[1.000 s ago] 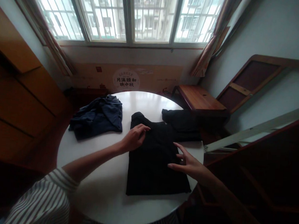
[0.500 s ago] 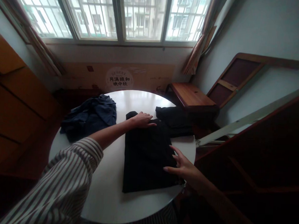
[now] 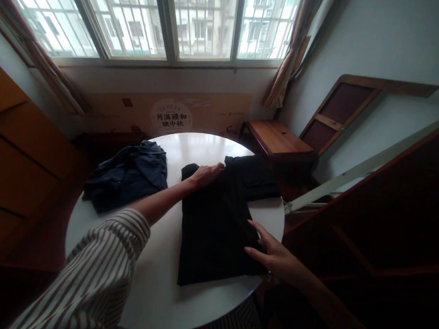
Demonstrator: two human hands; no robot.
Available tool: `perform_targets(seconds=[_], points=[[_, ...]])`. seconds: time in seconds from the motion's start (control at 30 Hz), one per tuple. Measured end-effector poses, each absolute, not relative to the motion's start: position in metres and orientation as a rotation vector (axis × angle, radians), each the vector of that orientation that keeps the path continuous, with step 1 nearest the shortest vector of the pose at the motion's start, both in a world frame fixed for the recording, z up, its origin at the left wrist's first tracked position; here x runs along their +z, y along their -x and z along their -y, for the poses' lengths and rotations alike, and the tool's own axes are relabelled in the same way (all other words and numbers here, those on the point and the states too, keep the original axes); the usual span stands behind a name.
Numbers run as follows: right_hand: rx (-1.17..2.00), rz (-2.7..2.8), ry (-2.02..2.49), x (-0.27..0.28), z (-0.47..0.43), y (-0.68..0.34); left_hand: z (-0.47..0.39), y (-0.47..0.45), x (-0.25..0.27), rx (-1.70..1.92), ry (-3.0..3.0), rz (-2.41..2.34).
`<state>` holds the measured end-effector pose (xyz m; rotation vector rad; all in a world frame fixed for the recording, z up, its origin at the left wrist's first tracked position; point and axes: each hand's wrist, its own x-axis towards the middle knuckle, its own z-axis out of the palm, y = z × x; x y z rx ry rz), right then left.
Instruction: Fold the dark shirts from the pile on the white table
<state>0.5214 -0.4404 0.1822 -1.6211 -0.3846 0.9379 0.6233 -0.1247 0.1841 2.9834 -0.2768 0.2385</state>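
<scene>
A black garment, folded into a rough rectangle, lies flat on a round white table. At its far edge my left hand has its fingers curled in, pinching the cloth near the top. My right hand rests at the garment's right edge, thumb and index finger spread apart on the cloth; its other fingers are partly hidden. Beyond the right side of this garment is a second black folded garment, with their dark edges merging. A dark blue crumpled garment sits at the table's left.
A wooden stool stands behind the table at the right, near a folded wooden frame against the wall. Orange-brown cabinets line the left. A barred window is ahead. Dark wooden furniture rises close on the right.
My left hand's fingers have gone from spread flat on the black garment to curled at its far edge. My right hand has shifted slightly along the right edge. The view has turned a little.
</scene>
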Motion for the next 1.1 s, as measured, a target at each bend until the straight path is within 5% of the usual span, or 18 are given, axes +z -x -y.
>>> perform_targets(seconds=[0.27,0.5,0.77,0.97,1.1], points=[[0.794,0.566,1.988,0.190,0.457,-0.522,0.148,-0.641,0.182,0.077,-2.986,0.341],[-0.011,1.012,2.453,0.206,0.439,-0.527,0.167,-0.623,0.181,0.360,-2.943,0.479],[0.353,1.811,2.189,0.181,0.377,-0.496,0.183,-0.636,0.159,-0.006,-2.941,0.402],[0.447,1.809,2.155,0.176,0.389,-0.468,0.166,-0.637,0.176,0.341,-2.926,0.291],[0.478,1.816,2.116,0.183,0.397,-0.468,0.107,-0.607,0.191,0.553,-2.799,-0.205]])
